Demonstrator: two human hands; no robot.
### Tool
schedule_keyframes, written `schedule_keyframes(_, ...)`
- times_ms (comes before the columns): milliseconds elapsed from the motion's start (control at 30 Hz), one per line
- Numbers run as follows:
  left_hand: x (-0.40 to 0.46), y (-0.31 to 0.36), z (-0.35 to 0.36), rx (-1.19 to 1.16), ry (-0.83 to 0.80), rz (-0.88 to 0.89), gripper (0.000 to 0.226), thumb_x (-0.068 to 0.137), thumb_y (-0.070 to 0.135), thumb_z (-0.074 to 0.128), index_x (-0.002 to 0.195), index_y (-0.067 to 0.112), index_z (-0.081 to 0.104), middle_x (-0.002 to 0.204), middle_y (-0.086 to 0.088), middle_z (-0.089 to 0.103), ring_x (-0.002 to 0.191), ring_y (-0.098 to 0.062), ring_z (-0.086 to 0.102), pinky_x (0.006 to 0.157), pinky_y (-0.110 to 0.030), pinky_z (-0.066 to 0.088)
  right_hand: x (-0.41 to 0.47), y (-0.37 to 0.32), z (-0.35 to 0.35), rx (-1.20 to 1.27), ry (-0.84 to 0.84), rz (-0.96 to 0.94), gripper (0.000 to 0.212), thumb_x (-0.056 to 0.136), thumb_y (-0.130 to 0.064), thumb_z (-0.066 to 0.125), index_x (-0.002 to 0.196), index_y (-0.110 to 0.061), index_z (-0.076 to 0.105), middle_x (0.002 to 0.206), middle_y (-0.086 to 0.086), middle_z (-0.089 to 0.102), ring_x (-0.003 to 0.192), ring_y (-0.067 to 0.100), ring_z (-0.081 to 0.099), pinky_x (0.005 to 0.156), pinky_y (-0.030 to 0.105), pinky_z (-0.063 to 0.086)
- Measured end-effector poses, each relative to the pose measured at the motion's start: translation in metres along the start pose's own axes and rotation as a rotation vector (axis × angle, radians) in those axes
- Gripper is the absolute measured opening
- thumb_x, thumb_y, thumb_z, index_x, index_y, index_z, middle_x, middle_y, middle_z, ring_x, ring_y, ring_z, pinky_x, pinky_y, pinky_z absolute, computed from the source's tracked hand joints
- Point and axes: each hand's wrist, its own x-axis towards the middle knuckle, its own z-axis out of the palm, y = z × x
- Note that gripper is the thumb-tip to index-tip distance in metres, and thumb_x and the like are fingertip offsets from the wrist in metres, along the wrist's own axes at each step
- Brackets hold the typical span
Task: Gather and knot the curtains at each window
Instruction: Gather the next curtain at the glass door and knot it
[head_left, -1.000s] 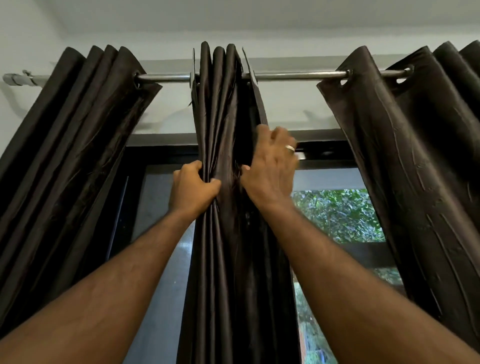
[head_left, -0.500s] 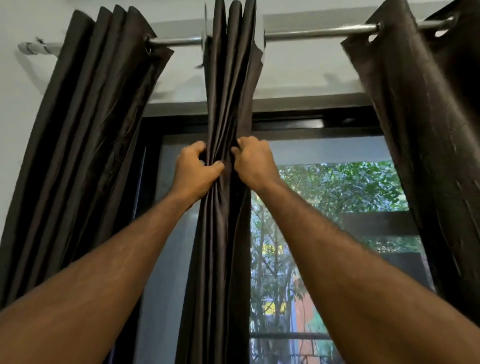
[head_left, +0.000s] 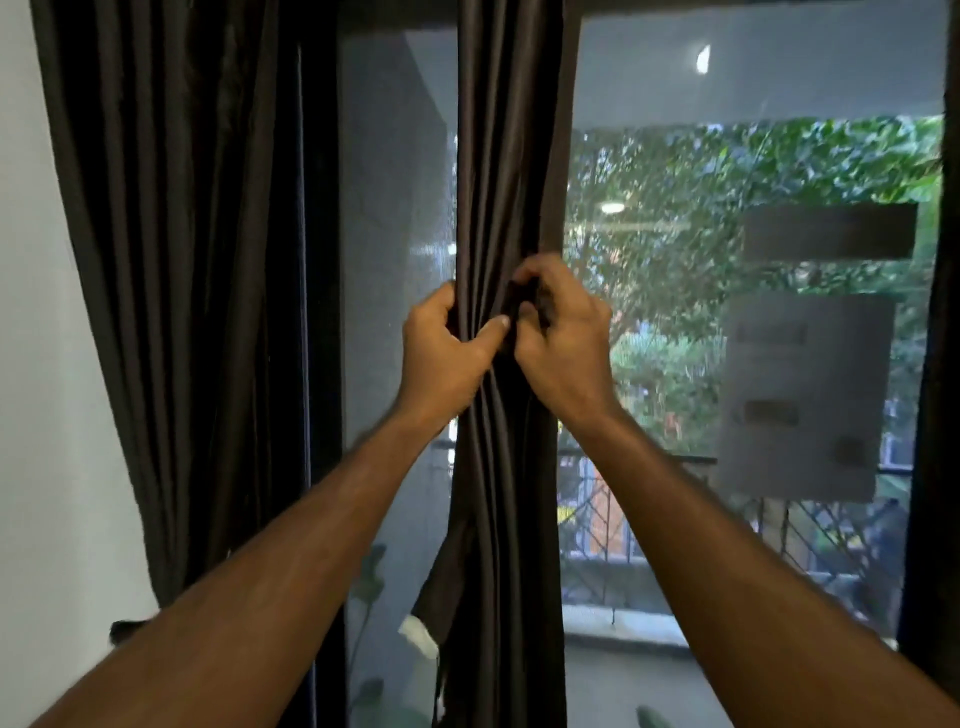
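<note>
A dark brown middle curtain (head_left: 506, 156) hangs bunched into a narrow column in front of the window. My left hand (head_left: 444, 353) grips its folds from the left, thumb pressed across the front. My right hand (head_left: 563, 338) is closed on the same bunch from the right, fingers curled into the fabric at the same height. Both hands touch each other around the gathered cloth. Below them the curtain falls straight, with a loose corner (head_left: 439, 587) sticking out at lower left.
Another dark curtain (head_left: 182, 260) hangs in folds at the left against a white wall (head_left: 41, 415). A third curtain edge (head_left: 940, 467) shows at the far right. Window glass (head_left: 727, 286) shows trees and a balcony railing outside.
Both hands have slid down the bunched middle curtain and the view has dropped; the rod and curtain tops are out of frame. The right hand has closed into the fabric.
</note>
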Motion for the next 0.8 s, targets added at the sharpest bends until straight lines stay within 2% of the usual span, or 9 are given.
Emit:
schedule_keyframes(133,-0.06,-0.026,-0.007,-0.054,-0.017,-0.152,0.018,0.089,0.013,0.076,0.106,0.018,0.069,0.096,0.002,0.075,0.092,-0.011,0.073,0.081,-0.026,0.059,-0.074,0.006,-0.001,0.011,-0.039,0.074,0.009,0.097,-0.015,0.065,0.105,-0.015,0.061,0.088,-0.002,0.066,0.079,0.015,0.065,0.068,0.034,0.054)
schedule_keyframes(233,-0.103,-0.041,-0.011,-0.17,0.015,-0.246,0.032,0.09,0.04,0.068,0.094,0.008,0.07,0.086,-0.009,0.072,0.083,-0.026,0.071,0.078,-0.039,0.059,-0.127,0.009,-0.002,-0.076,-0.057,0.112,0.03,0.093,-0.031,0.072,0.116,-0.013,0.063,0.104,-0.002,0.066,0.091,0.012,0.063,0.078,0.022,0.049)
schedule_keyframes(333,-0.145,-0.048,-0.011,-0.264,0.03,-0.327,0.058,0.094,0.049,0.054,0.08,-0.007,0.056,0.071,-0.025,0.052,0.07,-0.026,0.052,0.069,-0.039,0.046,-0.173,0.012,0.001,-0.1,-0.134,0.187,0.053,0.088,-0.04,0.075,0.129,-0.011,0.058,0.117,0.0,0.064,0.104,0.014,0.064,0.087,0.031,0.054)
schedule_keyframes(400,-0.164,-0.05,-0.01,-0.274,0.037,-0.356,0.061,0.095,0.048,0.052,0.078,-0.011,0.049,0.069,-0.027,0.045,0.068,-0.026,0.045,0.066,-0.041,0.042,-0.194,0.009,0.002,-0.084,-0.142,0.229,0.062,0.088,-0.039,0.076,0.138,-0.015,0.048,0.125,-0.001,0.063,0.111,0.016,0.065,0.091,0.037,0.055)
schedule_keyframes(533,-0.175,-0.046,-0.017,-0.201,0.021,-0.344,0.043,0.094,0.041,0.057,0.081,0.001,0.06,0.069,-0.014,0.055,0.067,-0.022,0.052,0.061,-0.041,0.046,-0.214,0.002,0.001,-0.087,0.012,0.171,0.058,0.09,-0.019,0.073,0.138,-0.023,0.04,0.137,-0.005,0.052,0.107,0.023,0.068,0.085,0.042,0.058)
schedule_keyframes(633,-0.176,-0.047,-0.028,-0.332,0.086,-0.38,0.057,0.095,0.043,0.055,0.088,-0.014,0.057,0.078,-0.033,0.054,0.074,-0.03,0.054,0.07,-0.043,0.046,-0.22,-0.003,-0.001,-0.149,0.055,0.137,0.045,0.093,-0.011,0.066,0.131,-0.023,0.046,0.147,0.012,0.044,0.112,0.014,0.06,0.083,0.032,0.057)
schedule_keyframes(700,-0.179,-0.052,-0.036,-0.318,0.086,-0.397,0.047,0.098,0.035,0.058,0.091,-0.012,0.061,0.083,-0.036,0.057,0.078,-0.031,0.059,0.074,-0.04,0.049,-0.224,-0.008,-0.003,-0.227,0.008,0.137,0.033,0.094,-0.011,0.062,0.124,-0.023,0.058,0.15,0.014,0.039,0.122,0.017,0.055,0.092,0.039,0.055)
schedule_keyframes(767,-0.183,-0.049,-0.044,-0.248,0.07,-0.395,0.014,0.099,0.013,0.061,0.094,0.005,0.072,0.083,-0.014,0.071,0.081,-0.022,0.07,0.076,-0.03,0.056,-0.23,-0.016,-0.002,-0.363,-0.026,0.125,0.023,0.092,-0.021,0.066,0.114,-0.02,0.071,0.15,0.016,0.039,0.133,0.03,0.048,0.102,0.052,0.047)
schedule_keyframes(800,-0.185,-0.046,-0.047,-0.226,0.064,-0.395,0.013,0.098,0.004,0.061,0.097,0.01,0.073,0.086,-0.005,0.075,0.084,-0.018,0.073,0.076,-0.025,0.057,-0.233,-0.021,0.001,-0.454,-0.027,0.122,0.025,0.089,-0.032,0.069,0.111,-0.021,0.073,0.15,0.015,0.039,0.136,0.033,0.043,0.105,0.053,0.04)
